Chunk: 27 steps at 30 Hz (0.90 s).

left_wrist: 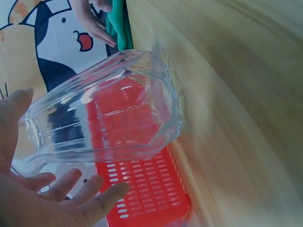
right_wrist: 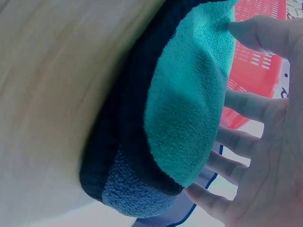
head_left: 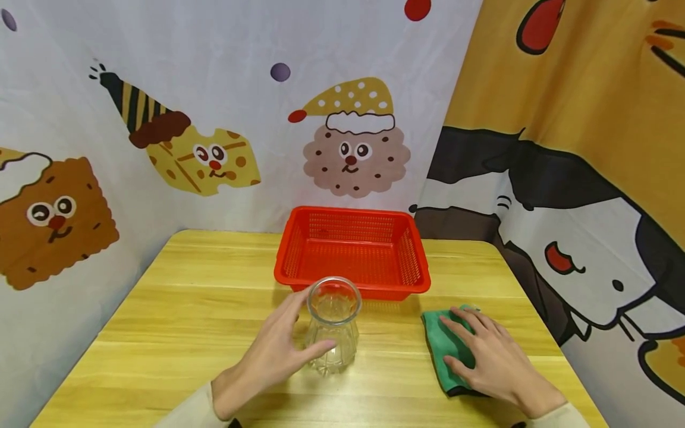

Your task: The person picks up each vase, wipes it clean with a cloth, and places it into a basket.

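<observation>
A clear glass vase (head_left: 333,339) with a flared rim and ribbed sides stands upright on the table, in front of the red basket. My left hand (head_left: 273,351) is at its left side, thumb in front and fingers behind, spread apart rather than closed round it. In the left wrist view the vase (left_wrist: 104,113) lies between the thumb and the fingers. A folded green cloth (head_left: 439,339) with dark edging lies to the right. Over it my right hand (head_left: 492,359) spreads its fingers, fingertips right at the cloth's surface. The right wrist view shows the cloth's (right_wrist: 189,104) blue-grey underside.
Behind the vase, a red plastic basket (head_left: 348,288) with perforated walls stands at the back of the wooden table (head_left: 176,333). Cartoon-printed curtains (head_left: 230,71) hang close behind the table and along its sides.
</observation>
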Motion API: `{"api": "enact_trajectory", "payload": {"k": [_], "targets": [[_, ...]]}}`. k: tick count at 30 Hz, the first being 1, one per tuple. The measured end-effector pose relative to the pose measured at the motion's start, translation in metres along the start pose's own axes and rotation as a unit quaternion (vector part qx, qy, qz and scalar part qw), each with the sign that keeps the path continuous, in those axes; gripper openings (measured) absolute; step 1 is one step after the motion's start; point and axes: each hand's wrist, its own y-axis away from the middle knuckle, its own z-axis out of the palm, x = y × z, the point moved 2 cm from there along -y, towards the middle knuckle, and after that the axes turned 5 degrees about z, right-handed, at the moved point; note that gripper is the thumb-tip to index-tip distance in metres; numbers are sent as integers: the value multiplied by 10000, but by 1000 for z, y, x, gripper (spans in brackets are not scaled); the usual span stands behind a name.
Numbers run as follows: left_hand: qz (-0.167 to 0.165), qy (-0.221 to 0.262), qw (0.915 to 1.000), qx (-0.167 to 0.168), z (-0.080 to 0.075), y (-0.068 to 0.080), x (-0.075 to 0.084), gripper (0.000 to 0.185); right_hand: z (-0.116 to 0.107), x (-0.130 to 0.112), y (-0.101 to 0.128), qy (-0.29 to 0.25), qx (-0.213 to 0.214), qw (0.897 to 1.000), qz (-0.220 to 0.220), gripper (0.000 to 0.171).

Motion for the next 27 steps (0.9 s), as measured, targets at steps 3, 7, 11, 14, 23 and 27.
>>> {"api": "enact_trajectory", "payload": {"k": [3, 7, 11, 14, 23, 27], "targets": [[-34, 190, 9998, 0, 2, -3, 0, 104, -2, 1, 0, 22, -16, 10000, 7, 73], [-106, 563, 9984, -10, 4, -5, 0, 98, -3, 2, 1, 35, -146, 9999, 66, 73], [-121, 767, 9970, -13, 6, -6, -1, 88, -4, 2, 2, 8, -246, 9997, 86, 73], [-153, 798, 9967, 2, 6, -5, -1, 80, -5, 1, 1, -26, -275, 9996, 65, 73], [-509, 1122, 9923, -117, 7, -6, 0, 73, -4, 2, 0, -44, -595, 9982, 66, 75], [-545, 1088, 9925, -127, 8, -6, 1, 73, -1, 5, -1, -94, -775, 9969, 103, 74]]}}
